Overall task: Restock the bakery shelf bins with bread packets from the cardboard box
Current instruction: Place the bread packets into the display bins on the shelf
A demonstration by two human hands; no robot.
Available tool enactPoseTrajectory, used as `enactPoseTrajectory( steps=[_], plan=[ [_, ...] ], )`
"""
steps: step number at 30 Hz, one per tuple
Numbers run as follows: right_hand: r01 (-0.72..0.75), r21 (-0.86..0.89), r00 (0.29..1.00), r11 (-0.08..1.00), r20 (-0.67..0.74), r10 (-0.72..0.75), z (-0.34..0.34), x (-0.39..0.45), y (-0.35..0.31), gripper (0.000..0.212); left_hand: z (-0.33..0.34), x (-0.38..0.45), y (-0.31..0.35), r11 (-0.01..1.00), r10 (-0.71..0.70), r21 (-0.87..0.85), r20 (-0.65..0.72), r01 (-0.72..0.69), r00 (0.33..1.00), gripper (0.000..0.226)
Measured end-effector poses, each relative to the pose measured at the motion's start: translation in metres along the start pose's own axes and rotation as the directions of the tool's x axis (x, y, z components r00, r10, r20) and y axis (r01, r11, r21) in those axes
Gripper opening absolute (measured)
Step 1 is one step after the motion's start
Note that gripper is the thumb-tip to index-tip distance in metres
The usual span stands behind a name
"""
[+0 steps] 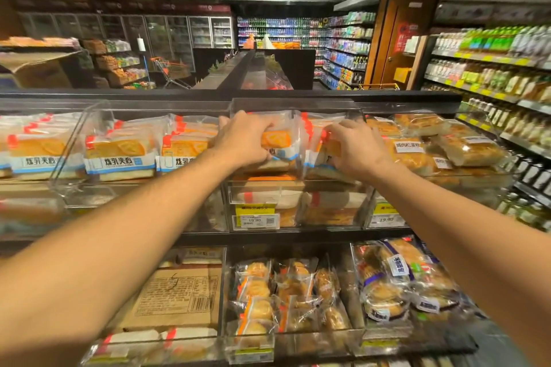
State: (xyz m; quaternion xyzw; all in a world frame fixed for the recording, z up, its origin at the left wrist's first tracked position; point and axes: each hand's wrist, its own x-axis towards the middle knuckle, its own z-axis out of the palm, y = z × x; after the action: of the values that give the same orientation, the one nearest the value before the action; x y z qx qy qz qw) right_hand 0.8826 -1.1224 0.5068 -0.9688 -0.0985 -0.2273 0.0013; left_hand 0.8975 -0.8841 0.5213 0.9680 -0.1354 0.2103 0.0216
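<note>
My left hand grips a clear bread packet with an orange label and red seal, inside the middle clear bin on the top shelf. My right hand holds a second packet of the same kind just to the right, in the same bin. More of these packets fill the bins to the left. A cardboard box lies on the lower shelf under my left forearm, with several packets in front of it.
Flaky pastry packets fill the bin at right. The lower shelf holds small round buns and purple-labelled packets. Price tags hang on the bin fronts. Drink shelves line the aisle at right.
</note>
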Motion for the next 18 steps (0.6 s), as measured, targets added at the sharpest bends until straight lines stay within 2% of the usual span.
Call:
enactPoseTrajectory(
  steps=[2, 4, 7, 10, 13, 15, 18],
  plan=[
    [0.010, 0.018, 0.994, 1.000, 0.107, -0.012, 0.007, 0.001, -0.002, 0.077, 0.012, -0.002, -0.002, 0.999, 0.006, 0.031, 0.071, -0.009, 0.997, 0.074],
    [0.011, 0.073, 0.989, 0.997, 0.149, -0.022, 0.011, 0.001, -0.003, 0.086, 0.021, -0.004, -0.004, 0.998, 0.029, 0.049, 0.092, -0.034, 0.995, 0.087],
    [-0.005, 0.181, 0.989, 0.983, 0.146, -0.022, 0.010, 0.004, 0.000, 0.099, 0.021, -0.010, -0.006, 0.997, 0.060, -0.056, 0.027, -0.059, 0.998, 0.096],
    [0.008, 0.220, 0.988, 0.976, 0.149, -0.042, 0.009, 0.006, 0.004, 0.102, 0.017, -0.015, -0.008, 0.989, 0.060, -0.133, -0.078, -0.070, 0.995, 0.073],
    [0.025, 0.229, 0.991, 0.973, 0.125, -0.055, 0.009, 0.006, 0.001, 0.093, 0.016, -0.018, -0.006, 0.993, 0.095, -0.065, 0.011, -0.094, 0.995, 0.047],
    [0.040, 0.196, 0.993, 0.980, 0.102, -0.061, 0.010, 0.005, -0.003, 0.085, 0.018, -0.020, -0.006, 0.992, 0.103, -0.076, 0.053, -0.099, 0.993, 0.045],
    [0.051, 0.151, 0.995, 0.987, 0.082, -0.064, 0.013, 0.002, -0.010, 0.084, 0.018, -0.022, -0.005, 0.992, 0.077, -0.104, 0.023, -0.075, 0.997, 0.051]
  ],
)
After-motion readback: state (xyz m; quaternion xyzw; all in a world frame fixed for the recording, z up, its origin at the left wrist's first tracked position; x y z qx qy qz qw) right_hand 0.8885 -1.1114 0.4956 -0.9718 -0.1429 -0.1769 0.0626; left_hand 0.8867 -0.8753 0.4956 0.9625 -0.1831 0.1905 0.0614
